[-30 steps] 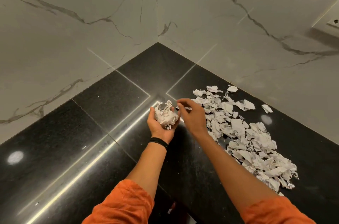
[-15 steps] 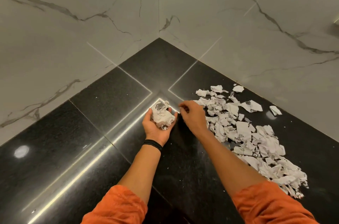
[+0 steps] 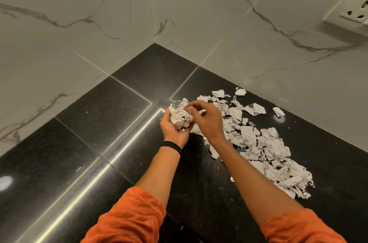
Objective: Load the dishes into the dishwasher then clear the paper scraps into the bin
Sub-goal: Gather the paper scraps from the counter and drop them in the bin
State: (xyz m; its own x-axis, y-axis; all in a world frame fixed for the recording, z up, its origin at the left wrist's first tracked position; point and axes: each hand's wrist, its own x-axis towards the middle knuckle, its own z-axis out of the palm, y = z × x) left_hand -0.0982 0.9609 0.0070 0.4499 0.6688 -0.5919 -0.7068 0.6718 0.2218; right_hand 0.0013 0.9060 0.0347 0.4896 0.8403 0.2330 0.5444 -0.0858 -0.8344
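In the head view, mid-frame, a crumpled white paper wad (image 3: 180, 116) is held in the curled grip of the left hand (image 3: 174, 131) and pinched on top by the right hand (image 3: 208, 121); torn white paper scraps (image 3: 258, 143) strewn rightward on the glossy black stone surface (image 3: 111, 123) should be packed in tightly; no bin is seen.

left hand (image 3: 175, 129) cups a paper wad (image 3: 180, 115); right hand (image 3: 207, 121) pinches at it beside loose scraps (image 3: 258, 143) on black counter (image 3: 89, 123).
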